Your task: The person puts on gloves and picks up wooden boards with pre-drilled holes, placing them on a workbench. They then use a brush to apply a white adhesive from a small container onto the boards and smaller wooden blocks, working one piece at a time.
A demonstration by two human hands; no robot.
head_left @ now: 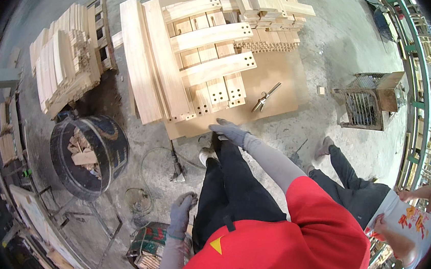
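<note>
My right hand (229, 132), in a grey glove, is just off the near edge of the cardboard sheet (279, 106), over my dark trouser leg. Its fingers stretch leftward and I see nothing in them. Low at my left side hangs my left hand (182, 208), also gloved, its fingers loosely bent and holding nothing visible. Ahead lies a stack of pale wooden boards (165, 57), several with dark round holes near their ends. Three short boards (212, 37) lie crosswise on it. A metal tool with a long shaft (265, 98) rests on the cardboard, right of the boards.
A black drum (117, 148) holding wood scraps stands left, below a pile of curved slats (63, 60). More boards (266, 7) are stacked at far right. A metal crate (364, 102) sits right. Another person (386, 212) is close on my right. A hose (144, 174) crosses the floor.
</note>
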